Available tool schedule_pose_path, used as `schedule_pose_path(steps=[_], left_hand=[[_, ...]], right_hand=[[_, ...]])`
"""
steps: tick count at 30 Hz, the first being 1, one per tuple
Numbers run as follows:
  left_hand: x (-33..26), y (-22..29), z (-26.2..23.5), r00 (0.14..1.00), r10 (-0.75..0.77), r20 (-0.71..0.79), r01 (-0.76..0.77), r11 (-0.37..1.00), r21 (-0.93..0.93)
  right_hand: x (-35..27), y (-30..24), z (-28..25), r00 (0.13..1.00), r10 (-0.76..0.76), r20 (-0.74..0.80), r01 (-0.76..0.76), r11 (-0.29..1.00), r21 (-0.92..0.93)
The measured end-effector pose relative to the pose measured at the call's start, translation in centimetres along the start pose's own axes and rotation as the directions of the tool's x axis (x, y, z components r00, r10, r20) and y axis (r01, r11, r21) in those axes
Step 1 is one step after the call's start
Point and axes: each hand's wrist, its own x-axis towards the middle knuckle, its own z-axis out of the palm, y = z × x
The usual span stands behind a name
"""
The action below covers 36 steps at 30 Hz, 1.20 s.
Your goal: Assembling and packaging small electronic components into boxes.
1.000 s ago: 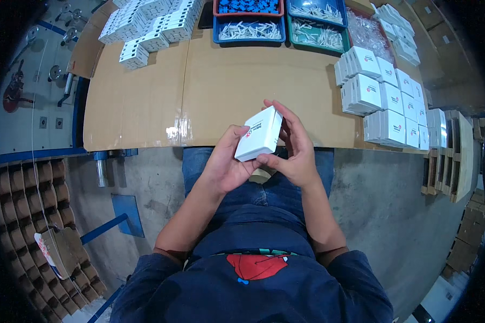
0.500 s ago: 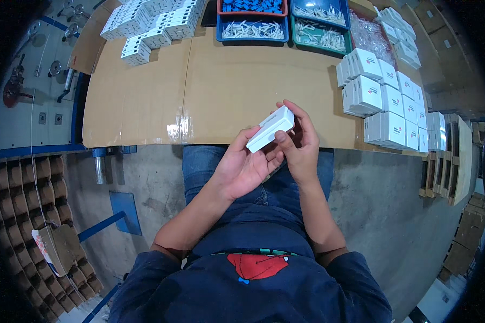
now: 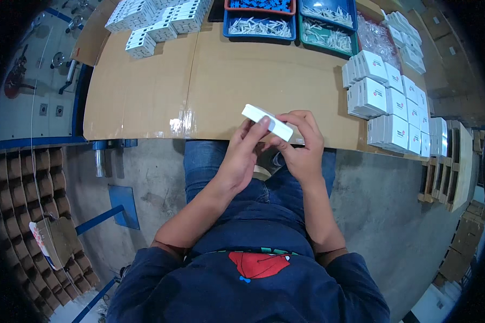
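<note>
Between my two hands is a small white rectangular plastic housing [image 3: 276,128], tilted with a narrow long side showing. My left hand [image 3: 240,153] pinches its left part, the thumb lying on the near face. On its right end, the fingers of my right hand [image 3: 306,145] close from above and below. Both hands are over the near edge of the cardboard-covered table [image 3: 140,97], above my lap. The underside of the housing and some fingertips are hidden.
Stacked white housings [image 3: 396,107] stand at the right of the table. White blocks with dark openings [image 3: 140,44] fill the far left. At the back are a blue tray [image 3: 229,32] of small white parts, a green tray [image 3: 307,43] and a bag of clear plastic [image 3: 380,40].
The white housing has been turned, so its left end now points up and away and its right end down. My left thumb has come onto its face, where my left palm was open beneath before.
</note>
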Motion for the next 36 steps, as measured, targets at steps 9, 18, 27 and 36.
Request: schedule_pose_path(steps=[9, 18, 27, 36], left_hand=[[-0.8, 1.3, 2.3, 0.994, 0.106, 0.009, -0.106, 0.976, 0.192], [-2.4, 2.4, 2.9, 0.944, 0.198, 0.266, -0.276, 0.912, 0.304], [-2.2, 1.8, 3.1, 0.916, 0.329, 0.230, -0.393, 0.849, 0.352], [-1.4, 1.1, 1.6, 0.859, 0.402, 0.318, -0.513, 0.689, 0.512]], right_hand=[[0.6, -1.0, -0.3, 0.957, -0.272, 0.103, 0.274, 0.962, -0.002], [0.2, -0.3, -0.1, 0.880, -0.451, 0.150, 0.409, 0.879, 0.245], [-0.5, -1.0, -0.1, 0.952, -0.289, 0.099, 0.232, 0.895, 0.382], [0.1, -1.7, -0.5, 0.961, -0.256, 0.101, 0.210, 0.919, 0.334]])
